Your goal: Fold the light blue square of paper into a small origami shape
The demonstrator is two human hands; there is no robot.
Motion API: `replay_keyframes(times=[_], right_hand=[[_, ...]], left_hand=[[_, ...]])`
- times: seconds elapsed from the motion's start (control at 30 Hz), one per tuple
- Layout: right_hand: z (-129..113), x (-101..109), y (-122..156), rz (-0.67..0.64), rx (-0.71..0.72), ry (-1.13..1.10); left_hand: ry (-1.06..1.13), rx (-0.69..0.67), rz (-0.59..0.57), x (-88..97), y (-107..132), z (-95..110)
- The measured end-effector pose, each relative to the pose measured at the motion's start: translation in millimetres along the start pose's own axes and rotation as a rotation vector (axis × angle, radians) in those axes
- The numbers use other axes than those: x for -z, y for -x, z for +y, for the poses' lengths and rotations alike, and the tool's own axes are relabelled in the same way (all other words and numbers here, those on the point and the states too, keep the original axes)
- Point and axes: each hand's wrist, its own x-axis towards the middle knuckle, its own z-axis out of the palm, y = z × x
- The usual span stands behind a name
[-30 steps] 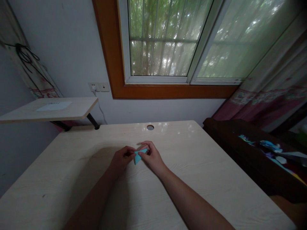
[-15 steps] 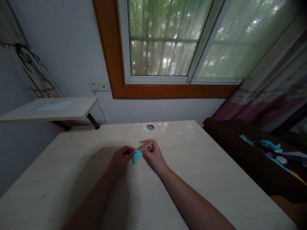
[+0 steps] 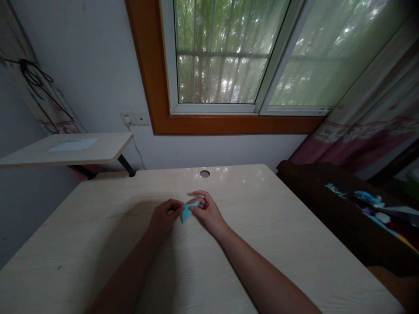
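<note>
A small piece of folded turquoise paper [image 3: 186,214] is held up just above the desk between my hands. One pointed corner hangs down and another reaches up to the right. My left hand [image 3: 166,214] pinches its left edge between thumb and fingertips. On the other side, my right hand [image 3: 208,212] has its thumb against the paper's right part, with the index finger stretched out past it. The fingers behind the paper are partly hidden.
The pale wooden desk [image 3: 255,235] has a round cable hole [image 3: 204,173] near its back edge. A raised shelf [image 3: 98,150] with a paper sheet [image 3: 73,145] stands at the left. To the right, a dark cabinet [image 3: 314,192] carries several colourful things. Behind are a window and wall sockets [image 3: 134,118].
My right thumb has slid slightly left across the paper, and the index finger has stretched out further. More of the paper's upper right point now shows. My left hand keeps its pinch.
</note>
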Motion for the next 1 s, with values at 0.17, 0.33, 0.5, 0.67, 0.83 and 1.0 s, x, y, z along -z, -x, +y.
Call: replay_keyframes(times=[0.17,0.33,0.5,0.67,0.83,1.0], right_hand=[[3,0,0,0.024,0.011,-0.01],[3,0,-1,0.042,0.02,-0.011],[1,-1,0,0.05,0.013,0.011],[0,-2,0,0.044,0.008,0.011],[1,-1,1,0.034,0.003,0.019],[2,0,0,0.031,0.004,0.021]], left_hand=[[0.007,-0.008,0.0,-0.3,0,-2],[0.005,0.0,-0.007,-0.2,0,-4],[0.02,0.016,-0.004,-0.8,0,-9],[0.046,0.035,-0.045,-1.4,-1,-10],[0.038,0.04,-0.053,-0.3,-1,-5],[0.04,0.043,-0.04,0.0,-1,-3]])
